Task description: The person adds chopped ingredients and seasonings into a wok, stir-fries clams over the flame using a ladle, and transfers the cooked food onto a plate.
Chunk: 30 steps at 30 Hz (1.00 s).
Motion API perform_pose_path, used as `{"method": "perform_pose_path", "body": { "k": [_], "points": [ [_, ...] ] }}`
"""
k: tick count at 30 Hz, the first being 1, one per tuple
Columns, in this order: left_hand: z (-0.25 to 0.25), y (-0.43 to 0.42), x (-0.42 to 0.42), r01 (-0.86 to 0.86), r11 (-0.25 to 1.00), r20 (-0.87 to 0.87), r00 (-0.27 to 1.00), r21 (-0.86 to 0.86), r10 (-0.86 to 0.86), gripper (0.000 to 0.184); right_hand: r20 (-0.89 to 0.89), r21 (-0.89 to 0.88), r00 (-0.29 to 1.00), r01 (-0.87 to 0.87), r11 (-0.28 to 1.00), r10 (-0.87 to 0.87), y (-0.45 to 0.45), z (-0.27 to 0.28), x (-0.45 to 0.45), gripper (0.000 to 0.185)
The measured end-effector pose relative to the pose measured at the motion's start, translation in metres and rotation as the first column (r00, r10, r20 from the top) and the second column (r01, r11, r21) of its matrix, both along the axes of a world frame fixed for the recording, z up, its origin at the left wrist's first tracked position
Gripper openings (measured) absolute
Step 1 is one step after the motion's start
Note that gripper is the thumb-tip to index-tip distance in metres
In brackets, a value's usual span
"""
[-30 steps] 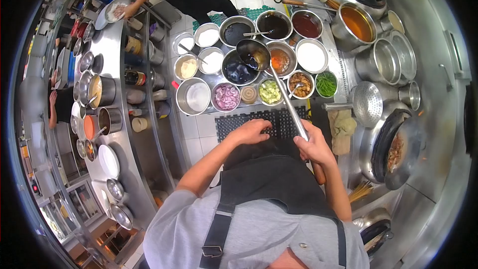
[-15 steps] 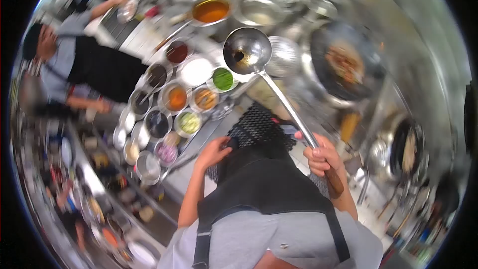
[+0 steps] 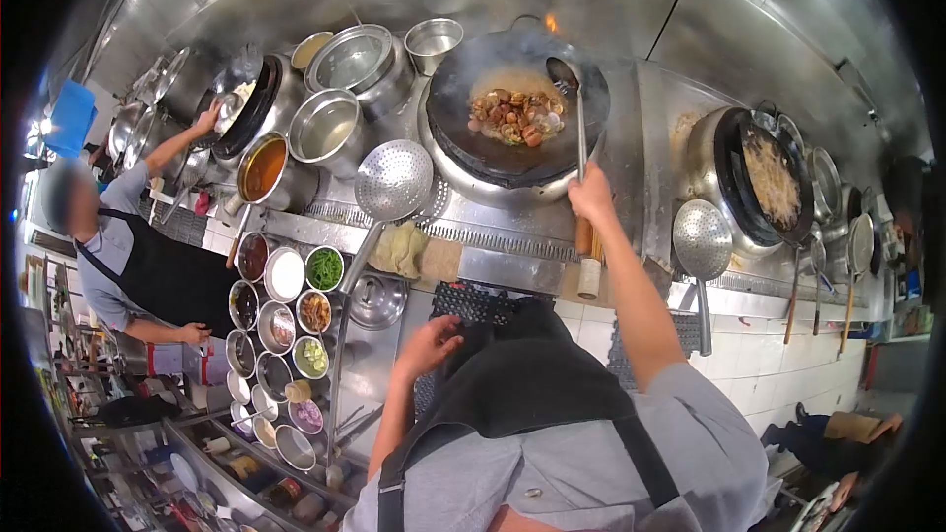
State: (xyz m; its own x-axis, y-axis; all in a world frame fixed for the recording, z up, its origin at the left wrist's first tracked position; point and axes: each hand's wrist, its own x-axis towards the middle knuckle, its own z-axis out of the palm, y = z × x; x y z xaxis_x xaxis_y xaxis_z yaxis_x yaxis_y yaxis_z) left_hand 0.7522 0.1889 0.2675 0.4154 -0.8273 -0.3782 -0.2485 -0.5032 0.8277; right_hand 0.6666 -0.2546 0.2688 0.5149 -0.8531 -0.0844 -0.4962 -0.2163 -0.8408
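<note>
My right hand (image 3: 591, 195) is closed around the wooden handle of a long metal ladle (image 3: 580, 123). The ladle's bowl lies inside a large black wok (image 3: 458, 133), at its upper right side. Browned, chopped food (image 3: 517, 116) steams in the middle of the wok, with a small flame behind the rim. My left hand (image 3: 431, 347) hangs loosely in front of my black apron (image 3: 512, 374), fingers a little curled and apart, holding nothing. Nearest to it are a pot lid (image 3: 376, 299) and the seasoning bowls.
A skimmer (image 3: 394, 180) rests left of the wok, near a cloth (image 3: 397, 250). Several ingredient bowls (image 3: 286, 274) stand at lower left. Another wok (image 3: 771, 177) and skimmer (image 3: 702, 239) are at right. A co-worker (image 3: 148, 256) stands at left beside a sauce pot (image 3: 264, 167).
My view has swung so that the wok is now in the middle. The ladle, earlier held up close before me, has gone forward into the wok. My left hand stays low and empty.
</note>
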Motion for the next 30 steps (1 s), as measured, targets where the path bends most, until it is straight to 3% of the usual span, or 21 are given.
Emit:
{"method": "perform_pose_path", "body": {
  "k": [2,4,5,8,9,12,13,16,19,22,23,24,25,26,27,29,30],
  "points": [
    [-0.007,-0.007,0.002,0.011,1.000,-0.037,0.999,0.014,-0.011,0.047,0.125,0.285,0.992,-0.021,0.958,-0.015,0.017,0.024,0.008,0.009],
    [-0.001,-0.015,-0.003,0.020,0.999,-0.059,0.998,0.049,-0.017,0.047,0.306,0.612,0.951,-0.155,0.775,-0.052,0.029,0.031,0.008,0.011],
    [-0.003,-0.016,-0.002,0.035,0.999,-0.050,0.998,0.042,-0.033,0.047,0.323,0.675,0.946,-0.199,0.711,-0.042,0.033,0.035,0.006,0.013],
    [-0.010,-0.025,0.001,0.069,0.997,-0.038,0.997,0.026,-0.068,0.047,0.313,0.587,0.943,-0.283,0.758,0.110,0.052,0.065,-0.019,0.018],
    [-0.006,-0.030,0.004,0.079,0.996,-0.043,0.996,0.035,-0.078,0.046,0.278,0.530,0.947,-0.292,0.796,0.163,0.060,0.084,-0.029,0.031],
    [-0.003,-0.033,0.010,0.120,0.990,-0.038,0.992,0.069,-0.117,0.045,0.268,0.455,0.939,-0.322,0.831,0.217,0.056,0.100,-0.044,0.042],
    [-0.003,-0.037,0.016,0.135,0.988,-0.023,0.991,0.071,-0.134,0.045,0.305,0.539,0.940,-0.304,0.786,0.155,0.050,0.107,-0.045,0.041],
    [-0.006,-0.038,0.023,0.126,0.991,-0.045,0.991,0.051,-0.124,0.045,0.286,0.456,0.949,-0.254,0.853,0.129,0.008,0.068,-0.028,0.037],
    [-0.008,-0.037,0.035,0.150,0.987,0.010,0.989,0.049,-0.151,0.045,0.170,0.333,0.985,-0.054,0.941,-0.003,-0.018,0.051,0.017,0.028],
    [-0.004,-0.040,0.044,0.144,0.989,-0.002,0.990,0.047,-0.144,0.045,0.179,0.405,0.983,-0.119,0.906,0.049,-0.033,0.034,0.046,0.025],
    [-0.001,-0.042,0.046,0.150,0.988,0.001,0.989,0.047,-0.150,0.044,0.103,0.440,0.982,-0.189,0.878,0.160,-0.037,0.033,0.048,0.042],
    [0.004,-0.044,0.047,0.155,0.987,0.003,0.988,0.048,-0.156,0.044,0.093,0.127,0.959,-0.276,0.953,0.266,-0.037,0.018,0.044,0.048],
    [0.006,-0.046,0.048,0.159,0.986,0.006,0.987,0.047,-0.159,0.043,0.048,-0.198,0.930,-0.348,0.916,0.364,-0.032,0.001,0.038,0.055],
    [0.004,-0.046,0.051,0.166,0.986,0.010,0.986,0.029,-0.167,0.043,-0.027,-0.498,0.897,-0.395,0.772,0.441,-0.025,-0.012,0.030,0.062],
    [0.000,-0.046,0.054,0.172,0.985,0.014,0.985,0.010,-0.172,0.043,-0.116,-0.435,0.905,-0.416,0.799,0.409,-0.012,-0.005,0.013,0.072],
    [0.003,-0.049,0.058,0.171,0.985,-0.006,0.985,0.016,-0.171,0.044,-0.584,-0.098,0.731,-0.495,0.863,0.353,0.016,0.069,-0.011,0.074],
    [0.014,-0.053,0.061,0.165,0.985,-0.032,0.986,0.042,-0.163,0.044,-0.616,-0.160,0.725,-0.498,0.852,0.308,0.018,0.065,-0.030,0.076]
  ]
}}
